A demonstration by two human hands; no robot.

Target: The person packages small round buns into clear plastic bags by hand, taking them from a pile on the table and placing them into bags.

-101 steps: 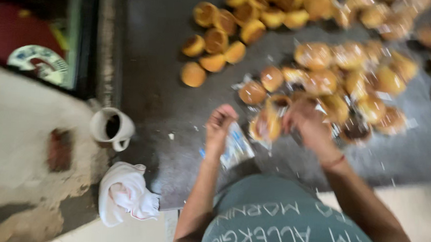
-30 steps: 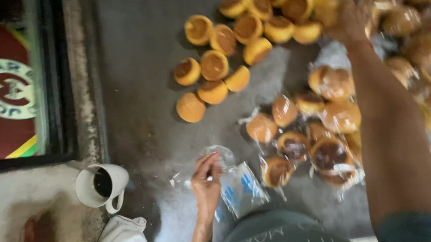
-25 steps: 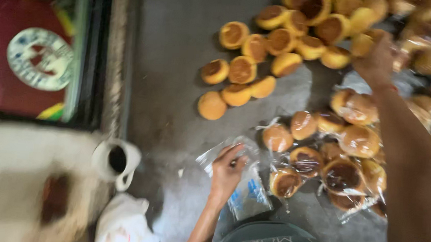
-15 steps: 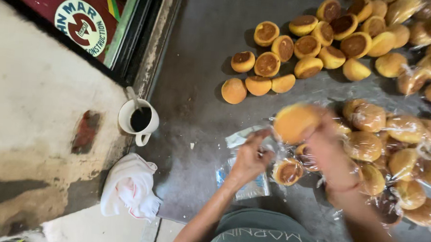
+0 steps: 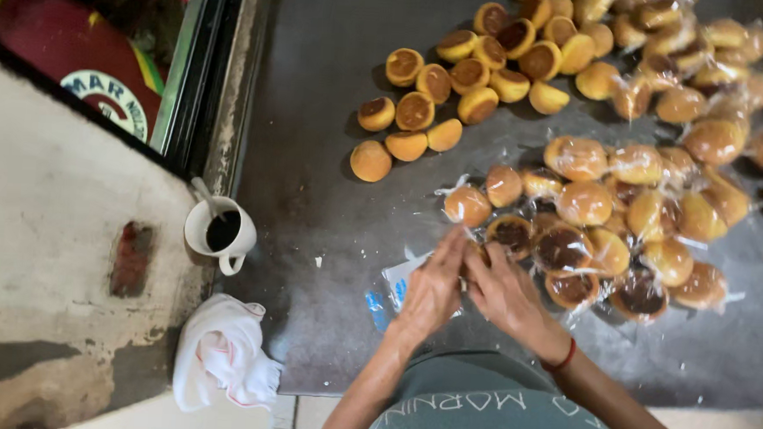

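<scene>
Golden-brown buns everywhere on a dark grey table (image 5: 314, 176), seen from the head camera looking straight down. Landmark: the white mug (image 5: 218, 232) of dark drink, at the table's left edge, stirrer leaning inside. Right of the mug, near the table's front edge, left hand (image 5: 434, 287) and right hand (image 5: 508, 295) brought close together, fingertips meeting, seemingly pinching a small bun between them over a clear plastic bag (image 5: 399, 285) with blue print; the bun itself mostly hidden by the fingers, so cannot tell how far inside the bag. Hands drawn in like this probably to hold the bag mouth steady around the bun. Red band on the right wrist. Further right of the mug, just beyond the hands, a heap of wrapped buns (image 5: 625, 219) in clear film, some with dark filling showing, lying touching and overlapping, likely set aside as finished. Up and right of the mug, well apart from the hands, a cluster of bare buns (image 5: 458, 88), unwrapped, many turned flat side up, kept as a separate group. Below the mug, a crumpled white cloth (image 5: 217, 358) at the table's corner, within reach, perhaps for wiping. Left of the mug, a worn pale ledge and a glass-fronted case with a red round object inside.
</scene>
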